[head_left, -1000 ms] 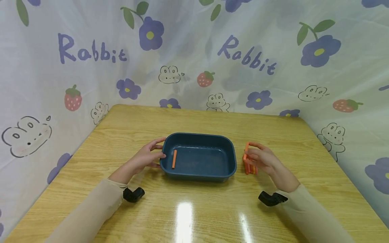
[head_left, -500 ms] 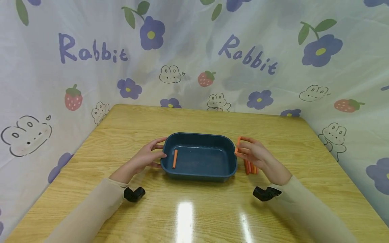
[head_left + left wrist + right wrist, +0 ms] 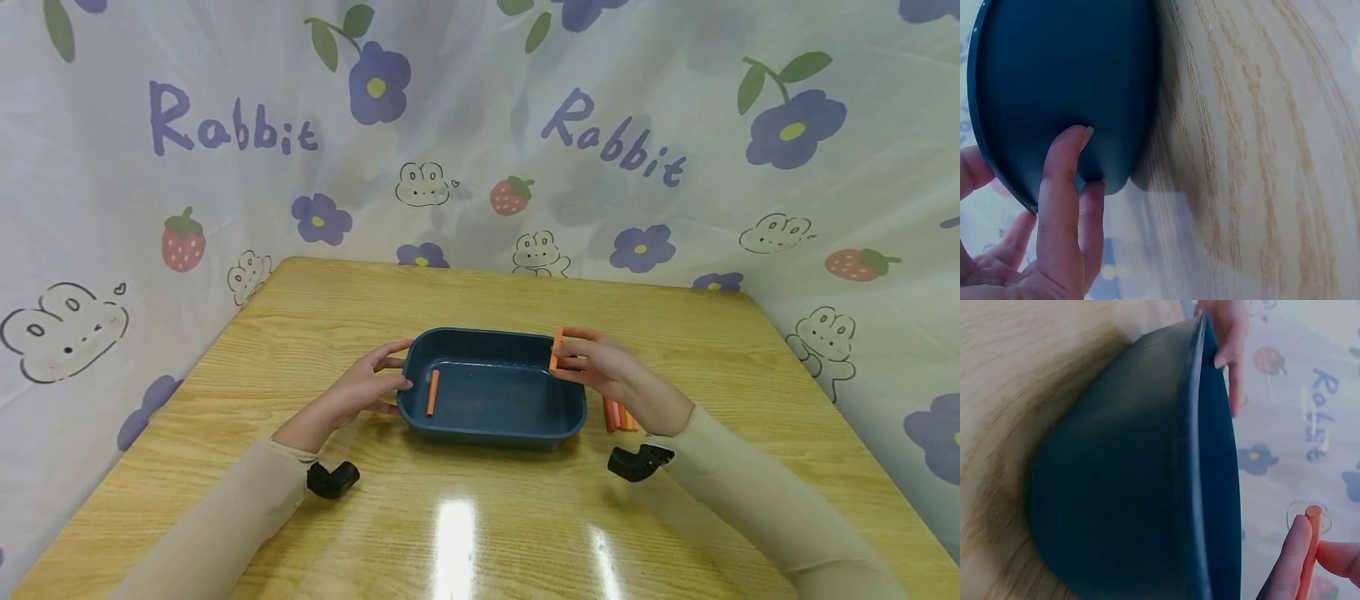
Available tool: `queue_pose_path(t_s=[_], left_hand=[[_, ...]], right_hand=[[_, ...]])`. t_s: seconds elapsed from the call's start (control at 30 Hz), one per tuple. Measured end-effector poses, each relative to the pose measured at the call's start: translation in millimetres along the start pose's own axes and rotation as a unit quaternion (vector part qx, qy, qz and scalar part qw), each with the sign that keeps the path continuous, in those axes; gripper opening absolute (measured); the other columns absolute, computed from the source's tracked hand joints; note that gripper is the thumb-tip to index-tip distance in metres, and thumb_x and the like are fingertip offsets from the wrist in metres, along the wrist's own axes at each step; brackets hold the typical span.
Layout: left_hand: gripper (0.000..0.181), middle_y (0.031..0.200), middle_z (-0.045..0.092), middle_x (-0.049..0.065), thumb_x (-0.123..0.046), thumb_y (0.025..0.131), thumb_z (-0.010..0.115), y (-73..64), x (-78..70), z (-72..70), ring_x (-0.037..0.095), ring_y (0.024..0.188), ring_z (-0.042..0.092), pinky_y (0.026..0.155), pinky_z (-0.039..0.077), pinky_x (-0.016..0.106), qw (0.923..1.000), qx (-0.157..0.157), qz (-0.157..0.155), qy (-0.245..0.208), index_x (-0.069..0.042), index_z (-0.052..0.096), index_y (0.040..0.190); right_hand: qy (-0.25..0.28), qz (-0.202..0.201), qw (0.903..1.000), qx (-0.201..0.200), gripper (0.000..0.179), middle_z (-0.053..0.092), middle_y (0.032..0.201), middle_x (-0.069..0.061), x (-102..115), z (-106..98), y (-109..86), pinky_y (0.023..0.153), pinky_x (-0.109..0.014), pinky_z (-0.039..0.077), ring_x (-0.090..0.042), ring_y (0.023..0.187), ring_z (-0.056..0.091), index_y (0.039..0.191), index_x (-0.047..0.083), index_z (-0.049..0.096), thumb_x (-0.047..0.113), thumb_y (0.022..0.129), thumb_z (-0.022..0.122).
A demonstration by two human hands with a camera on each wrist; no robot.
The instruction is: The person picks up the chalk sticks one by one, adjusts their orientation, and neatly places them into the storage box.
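A dark blue rectangular basin (image 3: 491, 432) with rounded corners sits on the table. My left hand (image 3: 358, 387) holds its left end; in the left wrist view, fingers (image 3: 1060, 206) touch the outer wall near the rim. An orange round stick (image 3: 432, 393) lies inside, toward that end. Over the basin's right rim, my right hand (image 3: 600, 360) pinches another orange stick (image 3: 557, 350) between thumb and fingers. The right wrist view shows this stick (image 3: 1311, 550) with its flat round end. Several red, pink and orange sticks (image 3: 618, 414) lie side by side right of the basin, partly hidden by the right forearm.
The wooden table (image 3: 375, 533) extends around the basin, with bright reflections near the front. A white printed cloth (image 3: 465, 100) hangs behind and at both sides. A black wrist mount (image 3: 333, 480) is on the left wrist, another black mount (image 3: 639, 462) on the right.
My right hand has carried the pinched orange stick leftward from the row of sticks to above the basin's right end. The left hand and basin stay put.
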State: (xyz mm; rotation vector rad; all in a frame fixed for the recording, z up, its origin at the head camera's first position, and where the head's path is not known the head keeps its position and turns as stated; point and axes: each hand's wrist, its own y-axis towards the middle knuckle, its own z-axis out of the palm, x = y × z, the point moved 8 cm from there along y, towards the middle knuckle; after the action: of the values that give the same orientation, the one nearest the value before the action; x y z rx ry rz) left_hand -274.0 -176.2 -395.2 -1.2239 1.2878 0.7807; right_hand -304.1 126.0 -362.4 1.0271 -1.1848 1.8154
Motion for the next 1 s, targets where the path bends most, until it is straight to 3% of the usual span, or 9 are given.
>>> queue_pose_path(t_s=[0.47, 0.77, 0.87, 1.0], left_hand=[[0.067, 0.137, 0.034, 0.023, -0.001, 0.088, 0.055, 1.6, 2.7, -0.7, 0.031, 0.096, 0.06, 0.069, 0.055, 0.046, 1.0, -0.004, -0.005, 0.006, -0.016, 0.028, 0.147], [0.066, 0.138, 0.033, 0.022, -0.002, 0.088, 0.056, 3.5, 3.9, -1.6, 0.032, 0.098, 0.059, 0.069, 0.055, 0.045, 0.9999, -0.006, -0.006, 0.008, -0.017, 0.028, 0.147], [0.066, 0.137, 0.034, 0.022, -0.003, 0.088, 0.056, 3.7, 3.7, -1.8, 0.032, 0.098, 0.059, 0.069, 0.055, 0.045, 0.9999, -0.006, -0.004, 0.008, -0.017, 0.029, 0.147], [0.066, 0.137, 0.035, 0.023, -0.002, 0.088, 0.056, 3.6, 3.7, -2.1, 0.032, 0.097, 0.06, 0.069, 0.055, 0.046, 0.9999, -0.006, -0.002, 0.008, -0.017, 0.029, 0.147]], right_hand=[[-0.005, 0.043, 0.9982, 0.041, 0.064, 0.025, 0.144, -0.022, -4.5, 41.9, 27.8, 0.095, -0.038, 0.044, -0.038, 0.129, 0.032, 0.147, 0.002, 0.016, -0.005, 0.092, 0.048], [-0.019, 0.067, 0.9968, 0.037, 0.054, 0.039, 0.129, -0.021, -10.9, 61.8, 44.6, 0.092, -0.038, 0.046, -0.035, 0.115, 0.045, 0.142, -0.001, 0.03, -0.007, 0.091, 0.048], [-0.029, 0.077, 0.9955, 0.047, 0.053, 0.041, 0.126, -0.02, -12.1, 69.8, 47.9, 0.091, -0.038, 0.046, -0.03, 0.105, 0.05, 0.141, 0.0, 0.032, -0.007, 0.091, 0.049], [-0.038, 0.091, 0.9934, 0.059, 0.056, 0.043, 0.126, -0.02, -14.8, 78.3, 53.1, 0.089, -0.036, 0.048, -0.029, 0.103, 0.051, 0.142, 0.001, 0.031, -0.006, 0.091, 0.05]])
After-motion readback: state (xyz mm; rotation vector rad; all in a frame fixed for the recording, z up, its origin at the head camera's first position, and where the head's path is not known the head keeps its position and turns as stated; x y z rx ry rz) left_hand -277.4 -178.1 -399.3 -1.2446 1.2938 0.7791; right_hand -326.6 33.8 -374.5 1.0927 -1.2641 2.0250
